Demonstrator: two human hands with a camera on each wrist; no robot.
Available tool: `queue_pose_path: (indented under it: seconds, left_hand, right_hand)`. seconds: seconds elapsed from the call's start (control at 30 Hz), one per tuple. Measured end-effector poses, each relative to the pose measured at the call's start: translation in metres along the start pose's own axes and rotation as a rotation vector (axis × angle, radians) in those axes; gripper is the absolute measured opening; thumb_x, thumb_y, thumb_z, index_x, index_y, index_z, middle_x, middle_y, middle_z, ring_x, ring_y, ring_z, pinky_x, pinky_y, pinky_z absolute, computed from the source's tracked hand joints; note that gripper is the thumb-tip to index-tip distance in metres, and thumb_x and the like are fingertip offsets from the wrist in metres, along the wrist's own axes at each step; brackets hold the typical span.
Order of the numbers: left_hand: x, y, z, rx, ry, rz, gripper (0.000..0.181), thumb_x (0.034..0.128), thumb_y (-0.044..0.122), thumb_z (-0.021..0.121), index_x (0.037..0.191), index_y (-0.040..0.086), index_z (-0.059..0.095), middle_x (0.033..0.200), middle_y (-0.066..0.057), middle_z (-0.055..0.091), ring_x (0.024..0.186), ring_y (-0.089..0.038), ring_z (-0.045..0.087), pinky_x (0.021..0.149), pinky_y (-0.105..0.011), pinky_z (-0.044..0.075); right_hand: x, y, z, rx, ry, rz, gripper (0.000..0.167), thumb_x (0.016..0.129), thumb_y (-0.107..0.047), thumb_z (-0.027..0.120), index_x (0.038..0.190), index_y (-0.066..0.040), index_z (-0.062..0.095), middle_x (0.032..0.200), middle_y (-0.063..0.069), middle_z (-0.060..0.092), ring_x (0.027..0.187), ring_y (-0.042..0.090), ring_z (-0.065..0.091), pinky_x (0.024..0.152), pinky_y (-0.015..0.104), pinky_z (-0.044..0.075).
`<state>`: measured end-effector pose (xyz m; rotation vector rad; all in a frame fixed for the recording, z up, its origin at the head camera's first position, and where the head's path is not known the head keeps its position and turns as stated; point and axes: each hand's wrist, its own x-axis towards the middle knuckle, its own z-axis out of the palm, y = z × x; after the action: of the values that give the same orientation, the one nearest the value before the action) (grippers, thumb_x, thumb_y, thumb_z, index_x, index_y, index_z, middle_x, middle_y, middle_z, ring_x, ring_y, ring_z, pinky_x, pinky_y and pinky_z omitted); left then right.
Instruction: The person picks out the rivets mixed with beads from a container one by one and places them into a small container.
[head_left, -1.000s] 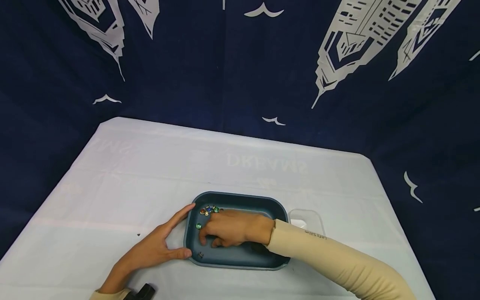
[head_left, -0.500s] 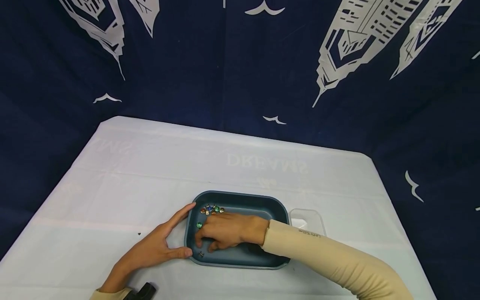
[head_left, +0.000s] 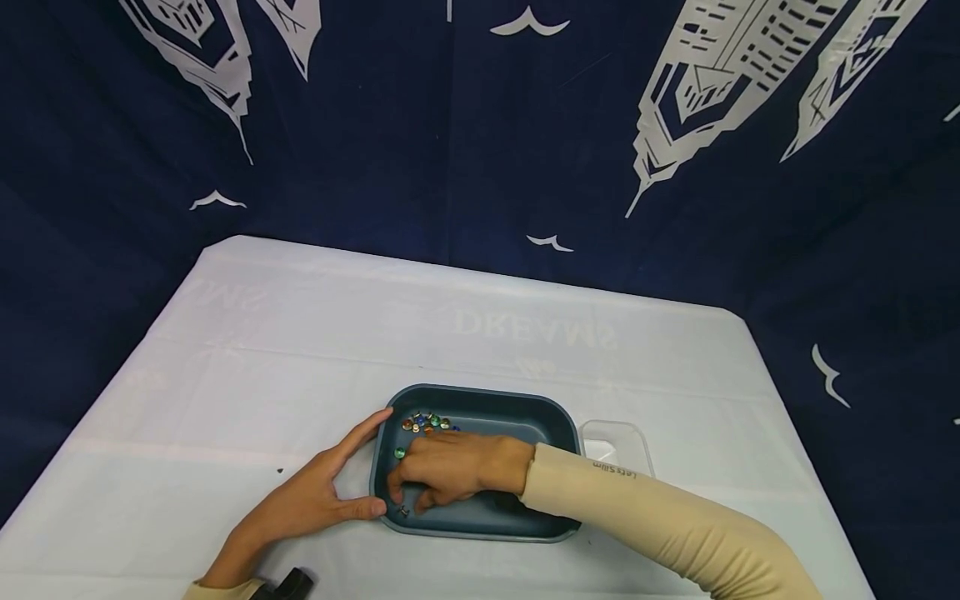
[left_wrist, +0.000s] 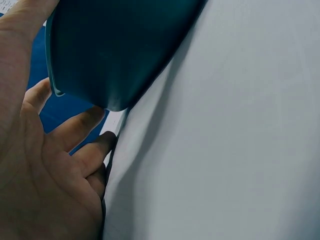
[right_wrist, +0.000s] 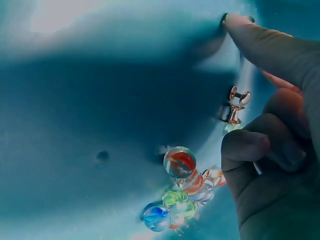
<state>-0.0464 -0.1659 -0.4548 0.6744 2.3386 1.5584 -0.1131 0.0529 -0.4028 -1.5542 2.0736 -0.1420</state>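
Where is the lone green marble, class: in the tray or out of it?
In: the head view shows the green marble within the rim of the tray, near the right hand.

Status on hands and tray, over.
Left hand touching tray. Right hand inside it, hold unclear. Marbles, metal pieces lying inside. Right sleeve hides part of tray.

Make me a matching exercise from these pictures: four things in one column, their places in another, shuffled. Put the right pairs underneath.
Things
1. Left hand
2. Right hand
3. Clear container
4. Cluster of marbles

Places
A. On the white cloth, beside the right end of the tray
B. Inside the tray, toward its far left corner
C. At the tray's left end, thumb and forefinger spread
D. Reaching down into the tray from a beige sleeve

Pairs
1-C, 2-D, 3-A, 4-B
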Motion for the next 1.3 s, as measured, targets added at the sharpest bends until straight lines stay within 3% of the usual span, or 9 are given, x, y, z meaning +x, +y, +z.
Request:
queue_pose_path:
  seconds: [0.17, 0.4, 0.8, 1.0, 1.3]
  left_hand:
    - [-0.0001, 0.0003, -0.0002, 0.001, 0.000, -0.002, 0.102, 0.0834, 0.025, 0.083, 0.161, 0.029, 0.018, 0.166, 0.003, 0.022, 0.150, -0.039, 0.020, 0.110, -0.073, 0.025]
    - [-0.0005, 0.0007, -0.0001, 0.008, 0.005, -0.005, 0.101, 0.0837, 0.027, 0.083, 0.161, 0.028, 0.019, 0.166, 0.004, 0.022, 0.150, -0.038, 0.021, 0.110, -0.072, 0.025]
    - [-0.0006, -0.0013, 0.0002, 0.011, 0.008, 0.003, 0.101, 0.0838, 0.027, 0.083, 0.161, 0.029, 0.018, 0.166, 0.005, 0.021, 0.150, -0.037, 0.021, 0.110, -0.072, 0.025]
    - [-0.0005, -0.0003, 0.0001, 0.032, 0.010, -0.010, 0.101, 0.0837, 0.029, 0.083, 0.161, 0.031, 0.018, 0.166, 0.006, 0.023, 0.150, -0.035, 0.023, 0.110, -0.069, 0.027]
    - [-0.0003, -0.0022, -0.0003, 0.023, 0.005, -0.001, 0.101, 0.0839, 0.027, 0.083, 0.161, 0.032, 0.018, 0.166, 0.003, 0.023, 0.150, -0.037, 0.023, 0.109, -0.071, 0.026]
  right_hand:
    - [0.0001, -0.0002, 0.0009, 0.025, -0.001, 0.008, 0.023, 0.084, -0.028, 0.082, 0.105, -0.024, 0.073, 0.083, -0.014, 0.068, 0.068, -0.005, 0.055, 0.066, 0.012, 0.046]
    - [0.0021, -0.0006, 0.0014, -0.014, 0.007, -0.001, 0.023, 0.085, -0.034, 0.081, 0.105, -0.028, 0.073, 0.088, -0.019, 0.070, 0.074, -0.008, 0.055, 0.096, 0.031, 0.050]
    - [0.0051, 0.0003, 0.0034, -0.013, 0.010, -0.038, 0.018, 0.086, -0.033, 0.080, 0.101, -0.027, 0.072, 0.082, -0.019, 0.067, 0.066, -0.006, 0.053, 0.076, 0.014, 0.045]
    - [0.0053, 0.0021, 0.0028, 0.002, 0.012, -0.065, 0.016, 0.088, -0.030, 0.078, 0.102, -0.025, 0.072, 0.089, -0.019, 0.071, 0.067, -0.008, 0.054, 0.067, 0.008, 0.043]
    - [0.0027, 0.0071, 0.0012, 0.018, 0.015, -0.052, 0.016, 0.090, -0.031, 0.075, 0.105, -0.025, 0.072, 0.086, -0.019, 0.068, 0.069, -0.007, 0.055, 0.065, 0.008, 0.043]
